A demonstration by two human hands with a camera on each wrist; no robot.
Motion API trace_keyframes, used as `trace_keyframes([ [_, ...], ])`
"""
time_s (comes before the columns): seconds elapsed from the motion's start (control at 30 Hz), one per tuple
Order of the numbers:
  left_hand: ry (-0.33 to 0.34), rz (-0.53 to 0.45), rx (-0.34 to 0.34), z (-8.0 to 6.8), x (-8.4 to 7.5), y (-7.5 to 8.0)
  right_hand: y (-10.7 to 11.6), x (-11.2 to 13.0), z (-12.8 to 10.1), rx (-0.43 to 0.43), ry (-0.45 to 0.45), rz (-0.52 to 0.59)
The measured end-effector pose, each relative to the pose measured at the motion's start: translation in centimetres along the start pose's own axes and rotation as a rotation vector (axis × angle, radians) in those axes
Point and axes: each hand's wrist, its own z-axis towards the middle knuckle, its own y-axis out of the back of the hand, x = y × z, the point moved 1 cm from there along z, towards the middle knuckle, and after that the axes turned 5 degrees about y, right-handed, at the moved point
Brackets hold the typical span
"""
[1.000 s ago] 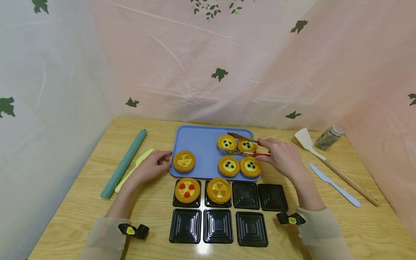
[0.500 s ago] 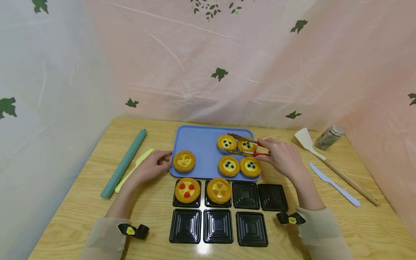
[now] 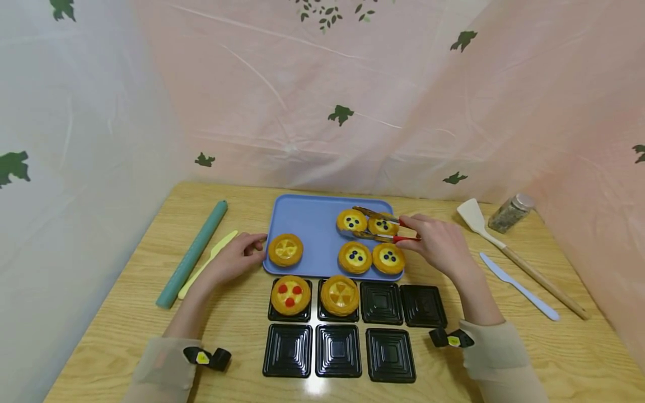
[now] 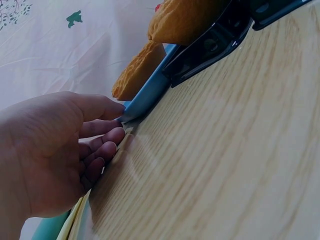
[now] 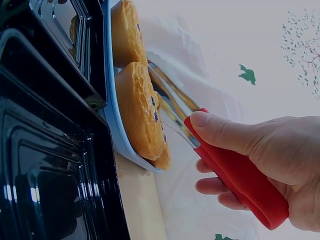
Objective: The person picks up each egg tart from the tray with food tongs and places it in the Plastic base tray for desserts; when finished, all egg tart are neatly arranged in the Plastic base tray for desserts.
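A staged baking setup: wooden table point(image 3: 126, 313), leaf-printed plastic sheeting point(image 3: 353, 101), blue tray point(image 3: 312, 224), rolling pin point(image 3: 192, 253).

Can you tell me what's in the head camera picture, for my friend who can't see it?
A person's right hand holds red-handled tongs around a blueberry tart on a blue tray. The left hand touches the tray's left edge. In front sit seven black cases, two already holding tarts.
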Motion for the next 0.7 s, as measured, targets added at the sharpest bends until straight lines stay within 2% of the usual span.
trace_keyframes([
  [0.47,0.003,-0.01,0.007,-0.06,-0.26,0.11,0.03,-0.06,-0.11,-0.005,-0.001,0.009],
  [0.7,-0.021,0.0,-0.011,0.03,0.02,0.07,0.26,0.03,-0.1,0.007,-0.017,0.018],
])
